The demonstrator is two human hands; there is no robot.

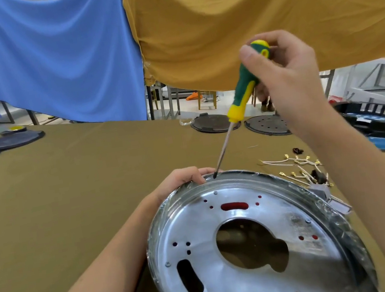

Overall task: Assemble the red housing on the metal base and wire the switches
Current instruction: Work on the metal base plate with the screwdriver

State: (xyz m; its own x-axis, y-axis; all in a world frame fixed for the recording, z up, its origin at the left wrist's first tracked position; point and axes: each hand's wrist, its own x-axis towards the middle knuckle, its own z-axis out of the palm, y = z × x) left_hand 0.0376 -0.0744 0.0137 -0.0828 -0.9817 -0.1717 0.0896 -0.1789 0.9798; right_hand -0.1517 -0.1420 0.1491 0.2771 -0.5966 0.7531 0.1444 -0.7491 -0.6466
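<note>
Your metal base (251, 244) sits at the near edge of the desk (68, 189), tipped up toward you, with red showing through its slots and small holes (so the red housing (234, 206) appears to lie under it already). Treat the base as a thin stamped sheet: stiff across its flat face, light for its spread, and slick where it shines. Its rolled rim looks wrapped in clear film, which will probably slide under your fingers, so do not trust a light pinch there.

Your left hand (181, 181) has its grip curled over the far rim, fingers hooked on the edge, and that is a sound place to steady it: the rim is the stiffest part and keeps your fingers away from the cut-outs, whose edges may be sharp.

Your right hand (285, 69) has its grip wrapped round the top of the green and yellow screwdriver (242, 98), with the tip resting at the far rim just beside your left fingers. Watch that tip, since a slip on polished metal would run straight to your knuckles.

The switch wires (297, 170) lie toward the right edge of the desk, thin, limp and tangled; lift each by its brass terminal, not the cord.
</note>
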